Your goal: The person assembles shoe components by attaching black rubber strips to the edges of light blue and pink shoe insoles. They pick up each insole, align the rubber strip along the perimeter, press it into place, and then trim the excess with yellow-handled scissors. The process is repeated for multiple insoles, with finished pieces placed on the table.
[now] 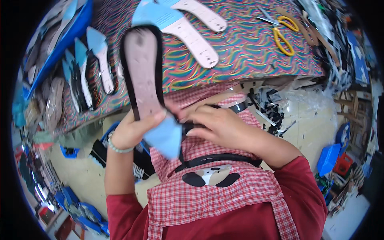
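My left hand (134, 129) grips a shoe insole (141, 72) near its waist, thumb on the upper face. The insole is pale pink with a light blue pointed toe and a black band along its edge. It is tilted over my lap, with the rounded heel toward the table. My right hand (216, 125) is closed at the edge beside the blue toe, fingers bent around a black strip (187, 129). Motion blurs that spot, so the strip's exact hold is hard to see.
More pink-and-blue insoles (196, 42) lie on the patterned tablecloth (240, 52), several at the left beside a blue bin (56, 54). Yellow-handled scissors (283, 40) rest at the far right. Black scraps (274, 114) litter the floor, and a blue basket (329, 158) stands at the right.
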A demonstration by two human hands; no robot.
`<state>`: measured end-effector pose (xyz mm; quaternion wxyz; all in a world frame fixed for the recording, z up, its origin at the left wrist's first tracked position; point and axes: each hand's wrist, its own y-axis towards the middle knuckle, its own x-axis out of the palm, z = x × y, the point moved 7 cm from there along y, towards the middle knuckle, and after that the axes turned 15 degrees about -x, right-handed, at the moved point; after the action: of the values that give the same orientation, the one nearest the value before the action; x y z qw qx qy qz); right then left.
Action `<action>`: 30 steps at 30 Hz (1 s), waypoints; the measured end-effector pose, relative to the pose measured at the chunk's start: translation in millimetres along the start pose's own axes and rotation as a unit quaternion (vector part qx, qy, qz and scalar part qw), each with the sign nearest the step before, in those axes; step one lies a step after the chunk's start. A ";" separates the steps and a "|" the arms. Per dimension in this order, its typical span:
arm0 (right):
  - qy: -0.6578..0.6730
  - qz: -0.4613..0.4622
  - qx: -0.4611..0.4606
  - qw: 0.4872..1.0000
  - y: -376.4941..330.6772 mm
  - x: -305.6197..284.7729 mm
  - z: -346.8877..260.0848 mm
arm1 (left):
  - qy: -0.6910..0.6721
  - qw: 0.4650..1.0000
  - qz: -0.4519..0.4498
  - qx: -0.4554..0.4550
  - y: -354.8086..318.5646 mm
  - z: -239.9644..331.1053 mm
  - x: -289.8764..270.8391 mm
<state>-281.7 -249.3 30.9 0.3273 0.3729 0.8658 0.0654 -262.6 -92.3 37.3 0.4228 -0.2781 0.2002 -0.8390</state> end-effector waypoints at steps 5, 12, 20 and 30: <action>-0.179 0.163 0.042 0.969 -3.2 -156.8 66.6 | -0.246 0.964 -0.042 0.092 -12.2 3.8 -23.3; -0.478 0.049 0.215 0.850 -73.9 -285.8 146.3 | -0.384 0.914 -0.032 0.131 14.4 30.9 -11.8; -0.098 0.236 0.304 0.918 -121.1 -229.9 117.7 | -0.367 0.926 0.009 0.092 38.6 17.8 -4.5; 0.010 0.034 0.139 0.990 -29.2 -33.2 19.1 | -0.416 0.894 -0.159 0.041 32.6 17.0 5.2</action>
<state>-270.7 -295.5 22.9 0.2611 0.4435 0.8564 -0.0412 -234.9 -116.6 33.2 0.3393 -0.6122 -0.0756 -0.7102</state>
